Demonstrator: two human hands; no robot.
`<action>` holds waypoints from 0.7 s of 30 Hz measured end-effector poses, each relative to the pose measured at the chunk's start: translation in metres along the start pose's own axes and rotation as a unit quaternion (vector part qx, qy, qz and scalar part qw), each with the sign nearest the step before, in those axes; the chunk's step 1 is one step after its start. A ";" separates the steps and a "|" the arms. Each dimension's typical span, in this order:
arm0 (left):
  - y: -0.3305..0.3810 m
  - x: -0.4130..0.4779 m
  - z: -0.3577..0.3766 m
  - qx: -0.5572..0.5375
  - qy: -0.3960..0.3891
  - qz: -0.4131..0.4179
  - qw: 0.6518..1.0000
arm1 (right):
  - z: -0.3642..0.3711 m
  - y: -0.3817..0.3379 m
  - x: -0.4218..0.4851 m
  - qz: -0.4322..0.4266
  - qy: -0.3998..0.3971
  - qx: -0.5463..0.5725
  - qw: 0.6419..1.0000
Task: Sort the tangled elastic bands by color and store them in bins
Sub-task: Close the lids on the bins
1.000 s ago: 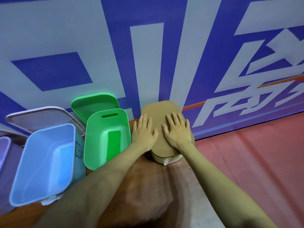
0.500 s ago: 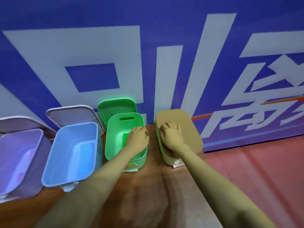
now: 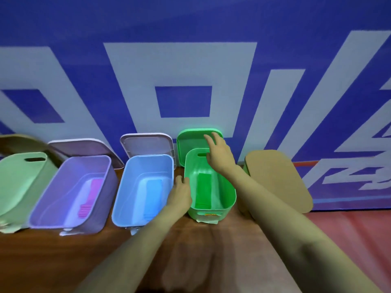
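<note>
- Down in the bright green plastic bin (image 3: 232, 194) lies a flat bundle of green elastic bands (image 3: 203, 190), sorted and resting on the bin floor.
- Behind it, the matching green lid (image 3: 190, 140) leans against the wall, and the right hand (image 3: 220, 155) reaches up to it with fingers spread apart, nothing held yet.
- The left hand (image 3: 179, 193) sits at the bin's left rim; whether its fingers hook over the edge, I cannot tell.
- Closing this bin looks like the step in hand. My advice: brace the bin with the left hand, take the lid by its near edge, lower it flat and press the corners evenly.
- Next door, the open blue plastic bin (image 3: 127, 187) holds blue bands (image 3: 153, 193), and the open purple bin (image 3: 69, 187) holds pink bands (image 3: 91, 195).
- At the right, the tan lid (image 3: 277, 180) sits on its own bin, all on the brown wooden table (image 3: 211, 250).
- Change from a second ago: both palms lay flat on that tan lid. Now the right one has crossed to the green lid.
</note>
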State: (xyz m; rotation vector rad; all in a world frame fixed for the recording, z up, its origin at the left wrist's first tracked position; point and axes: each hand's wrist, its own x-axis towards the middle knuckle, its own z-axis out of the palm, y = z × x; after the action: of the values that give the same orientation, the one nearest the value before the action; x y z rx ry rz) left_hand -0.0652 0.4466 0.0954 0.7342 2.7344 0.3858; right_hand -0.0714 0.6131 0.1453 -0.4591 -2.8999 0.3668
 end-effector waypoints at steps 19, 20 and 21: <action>0.007 -0.003 -0.001 0.009 -0.061 0.004 0.998 | -0.018 0.005 0.033 -0.006 0.145 -0.129 0.981; 0.008 -0.004 -0.003 0.014 -0.062 0.002 0.998 | -0.023 0.006 0.030 -0.013 0.174 -0.137 0.975; 0.009 -0.005 -0.003 0.017 -0.064 0.000 0.998 | -0.028 0.007 0.026 -0.023 0.197 -0.143 0.970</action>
State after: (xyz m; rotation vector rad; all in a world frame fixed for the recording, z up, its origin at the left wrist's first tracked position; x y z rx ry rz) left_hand -0.0583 0.4513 0.1021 0.7420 2.6270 0.2838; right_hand -0.0873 0.6339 0.1739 -0.4472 -2.5703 -0.1417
